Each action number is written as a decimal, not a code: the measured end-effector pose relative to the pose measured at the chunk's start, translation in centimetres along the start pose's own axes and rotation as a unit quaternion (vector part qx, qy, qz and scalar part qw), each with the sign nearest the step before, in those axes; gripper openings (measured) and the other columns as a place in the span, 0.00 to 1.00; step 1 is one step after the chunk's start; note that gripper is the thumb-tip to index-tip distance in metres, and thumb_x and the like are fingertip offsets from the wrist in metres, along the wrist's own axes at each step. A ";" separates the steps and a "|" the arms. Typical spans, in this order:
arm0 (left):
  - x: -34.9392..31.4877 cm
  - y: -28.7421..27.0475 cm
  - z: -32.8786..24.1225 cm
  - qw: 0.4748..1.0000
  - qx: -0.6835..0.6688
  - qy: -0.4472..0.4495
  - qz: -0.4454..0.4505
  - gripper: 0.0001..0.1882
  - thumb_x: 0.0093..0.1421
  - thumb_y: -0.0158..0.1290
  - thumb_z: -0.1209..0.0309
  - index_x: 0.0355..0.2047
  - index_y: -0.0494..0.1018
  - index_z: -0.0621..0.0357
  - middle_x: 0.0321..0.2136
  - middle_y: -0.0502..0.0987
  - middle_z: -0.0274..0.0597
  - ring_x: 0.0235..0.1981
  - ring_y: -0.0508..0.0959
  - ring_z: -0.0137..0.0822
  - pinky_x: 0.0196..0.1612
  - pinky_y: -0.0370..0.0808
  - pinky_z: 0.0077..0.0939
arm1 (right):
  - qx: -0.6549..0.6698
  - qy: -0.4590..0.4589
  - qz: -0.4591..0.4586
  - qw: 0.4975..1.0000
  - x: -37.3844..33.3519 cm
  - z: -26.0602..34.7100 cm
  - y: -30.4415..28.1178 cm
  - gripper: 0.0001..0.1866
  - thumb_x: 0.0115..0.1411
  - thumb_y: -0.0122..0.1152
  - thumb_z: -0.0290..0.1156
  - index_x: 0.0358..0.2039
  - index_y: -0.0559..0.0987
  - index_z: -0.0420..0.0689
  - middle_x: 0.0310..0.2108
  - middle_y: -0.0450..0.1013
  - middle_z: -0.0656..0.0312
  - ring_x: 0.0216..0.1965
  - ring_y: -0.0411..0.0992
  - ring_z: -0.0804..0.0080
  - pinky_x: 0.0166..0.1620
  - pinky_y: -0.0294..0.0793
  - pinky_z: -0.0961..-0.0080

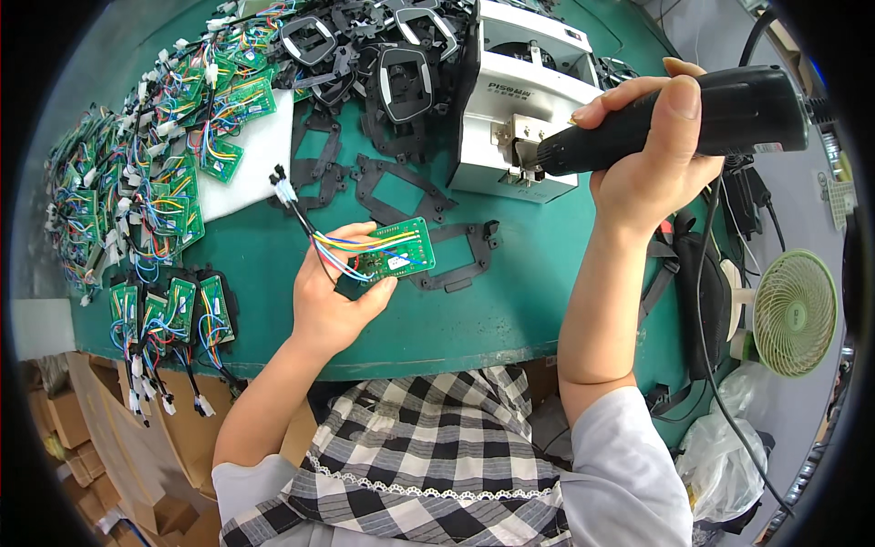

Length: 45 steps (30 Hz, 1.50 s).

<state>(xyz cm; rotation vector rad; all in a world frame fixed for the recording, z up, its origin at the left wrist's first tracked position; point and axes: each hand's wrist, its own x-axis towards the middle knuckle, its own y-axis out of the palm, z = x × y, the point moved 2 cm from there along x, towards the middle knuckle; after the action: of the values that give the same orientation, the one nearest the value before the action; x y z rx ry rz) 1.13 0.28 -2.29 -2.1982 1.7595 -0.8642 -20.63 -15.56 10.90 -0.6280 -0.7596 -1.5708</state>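
Observation:
My left hand grips a green circuit board by its left edge. Colored wires curve over the board and run into a black-sleeved cable ending in small connectors. A black plastic frame lies on the table just beyond the board, partly covered by it. In my right hand is a corded black electric screwdriver, held almost level with fingers wrapped round its body. Its ribbed nose meets the front of a white-and-silver screw feeder; the bit's tip is hidden there.
Piled wired circuit boards cover the table's left side, partly on white foam. Several board-fitted frames sit at the front left edge. More black frames are heaped behind. A green fan and hanging cable are at right.

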 end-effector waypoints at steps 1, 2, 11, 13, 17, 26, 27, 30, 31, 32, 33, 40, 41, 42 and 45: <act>0.0 0.0 0.1 1.000 0.002 -0.009 0.008 0.23 0.47 0.67 0.69 0.43 0.74 0.63 0.48 0.75 0.45 0.47 0.76 0.39 0.52 0.71 0.32 | -0.005 -0.012 0.002 1.000 0.0 0.0 0.0 0.28 0.60 0.57 0.48 0.33 0.68 0.29 0.14 0.70 0.54 0.13 0.71 0.68 0.31 0.75 0.76; -0.1 0.0 0.2 1.000 0.004 -0.018 0.017 0.23 0.48 0.66 0.70 0.44 0.74 0.64 0.49 0.75 0.45 0.48 0.76 0.37 0.52 0.71 0.30 | -0.010 -0.025 0.005 1.000 0.0 -0.1 0.1 0.28 0.60 0.57 0.48 0.33 0.68 0.29 0.14 0.70 0.54 0.13 0.71 0.68 0.30 0.74 0.76; -0.2 -0.2 0.4 1.000 0.018 0.007 -0.005 0.23 0.45 0.70 0.68 0.39 0.74 0.64 0.47 0.77 0.47 0.46 0.77 0.37 0.49 0.73 0.30 | 0.047 -0.020 0.074 0.996 -0.2 -0.2 -0.4 0.33 0.60 0.57 0.49 0.44 0.62 0.27 0.18 0.71 0.52 0.15 0.72 0.65 0.23 0.76 0.73; -0.1 -0.1 0.5 1.000 0.007 0.000 -0.004 0.24 0.45 0.70 0.68 0.40 0.74 0.63 0.48 0.76 0.47 0.46 0.77 0.37 0.50 0.73 0.30 | 0.064 -0.021 0.095 0.993 0.1 -0.4 -0.4 0.33 0.60 0.57 0.50 0.44 0.62 0.27 0.19 0.71 0.52 0.15 0.72 0.65 0.23 0.76 0.72; -0.2 0.1 0.5 0.999 0.040 0.024 0.001 0.25 0.45 0.71 0.68 0.41 0.73 0.63 0.48 0.76 0.46 0.46 0.77 0.36 0.51 0.72 0.29 | 0.054 -0.017 0.060 0.997 -0.3 -0.7 -0.6 0.34 0.60 0.58 0.50 0.45 0.62 0.27 0.19 0.71 0.52 0.16 0.72 0.65 0.22 0.75 0.73; 0.2 -0.2 -0.6 0.997 0.047 0.015 -0.065 0.22 0.43 0.70 0.67 0.38 0.76 0.61 0.45 0.78 0.41 0.45 0.77 0.41 0.50 0.71 0.35 | 0.047 0.095 0.053 0.993 -2.3 1.0 -0.6 0.30 0.61 0.55 0.50 0.44 0.66 0.32 0.17 0.70 0.54 0.14 0.69 0.68 0.21 0.73 0.73; 0.4 0.2 -1.2 0.995 0.078 0.034 -0.055 0.22 0.43 0.70 0.66 0.37 0.77 0.60 0.44 0.78 0.40 0.44 0.77 0.41 0.50 0.70 0.36 | 0.066 0.089 0.029 0.993 -2.7 0.6 -0.7 0.27 0.60 0.56 0.49 0.40 0.68 0.32 0.16 0.70 0.55 0.13 0.69 0.70 0.20 0.71 0.76; 1.3 1.8 -2.3 0.987 0.120 0.103 -0.021 0.21 0.42 0.69 0.61 0.35 0.78 0.57 0.42 0.79 0.37 0.43 0.76 0.41 0.50 0.68 0.37 | 0.090 0.099 -0.009 0.991 -3.2 -0.2 -0.9 0.27 0.60 0.56 0.50 0.34 0.69 0.31 0.15 0.70 0.55 0.12 0.70 0.70 0.19 0.72 0.77; 1.3 2.3 -2.2 0.986 0.127 0.104 -0.004 0.22 0.42 0.69 0.62 0.36 0.78 0.58 0.42 0.79 0.39 0.44 0.77 0.42 0.50 0.69 0.37 | 0.100 0.114 -0.019 0.988 -3.4 -0.3 -1.0 0.27 0.60 0.57 0.49 0.34 0.69 0.31 0.16 0.70 0.55 0.12 0.70 0.69 0.19 0.73 0.77; 1.3 2.8 -2.1 0.985 0.134 0.105 0.013 0.23 0.42 0.69 0.63 0.37 0.78 0.60 0.43 0.79 0.41 0.44 0.77 0.43 0.49 0.70 0.37 | 0.110 0.129 -0.029 0.985 -3.6 -0.5 -1.0 0.28 0.60 0.57 0.49 0.35 0.69 0.30 0.16 0.70 0.55 0.12 0.70 0.69 0.20 0.73 0.76; 1.1 3.4 -1.8 0.988 0.125 0.092 0.028 0.23 0.43 0.68 0.61 0.38 0.78 0.60 0.43 0.79 0.42 0.45 0.77 0.44 0.50 0.70 0.39 | 0.120 0.128 -0.029 0.984 -3.8 -0.8 -1.2 0.29 0.60 0.57 0.49 0.37 0.67 0.29 0.17 0.71 0.54 0.12 0.70 0.69 0.19 0.74 0.75; 1.1 3.9 -1.7 0.991 0.107 0.074 0.035 0.24 0.45 0.68 0.60 0.40 0.77 0.60 0.44 0.79 0.43 0.46 0.76 0.47 0.52 0.70 0.43 | 0.131 0.152 -0.041 0.979 -4.7 -1.7 -1.0 0.30 0.59 0.59 0.47 0.42 0.65 0.29 0.16 0.71 0.55 0.13 0.70 0.70 0.18 0.72 0.76; 1.1 3.9 -1.6 0.990 0.110 0.072 0.041 0.24 0.45 0.68 0.61 0.40 0.77 0.60 0.44 0.79 0.43 0.46 0.76 0.47 0.51 0.71 0.42 | 0.125 0.149 -0.037 0.980 -4.8 -1.6 -0.7 0.30 0.59 0.59 0.47 0.43 0.65 0.29 0.16 0.71 0.55 0.13 0.70 0.70 0.18 0.72 0.77; 1.1 3.9 -1.5 0.990 0.114 0.070 0.046 0.24 0.45 0.68 0.61 0.40 0.77 0.60 0.44 0.79 0.43 0.46 0.76 0.47 0.51 0.71 0.41 | 0.120 0.146 -0.033 0.981 -4.9 -1.4 -0.5 0.30 0.59 0.59 0.47 0.43 0.65 0.29 0.16 0.71 0.55 0.13 0.70 0.71 0.19 0.72 0.78; 1.1 4.1 -1.5 0.990 0.118 0.054 0.060 0.23 0.45 0.67 0.62 0.40 0.77 0.60 0.45 0.78 0.43 0.45 0.76 0.47 0.49 0.73 0.39 | 0.119 0.141 -0.011 0.983 -5.1 -1.4 0.1 0.30 0.59 0.60 0.46 0.44 0.65 0.28 0.16 0.71 0.56 0.13 0.70 0.73 0.20 0.71 0.80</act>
<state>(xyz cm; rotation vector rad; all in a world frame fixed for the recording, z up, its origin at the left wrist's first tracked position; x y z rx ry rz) -2.96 -1.54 -2.80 -1.9090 1.7165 -1.1175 -19.86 -13.38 6.14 -0.2167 -0.7259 -1.5202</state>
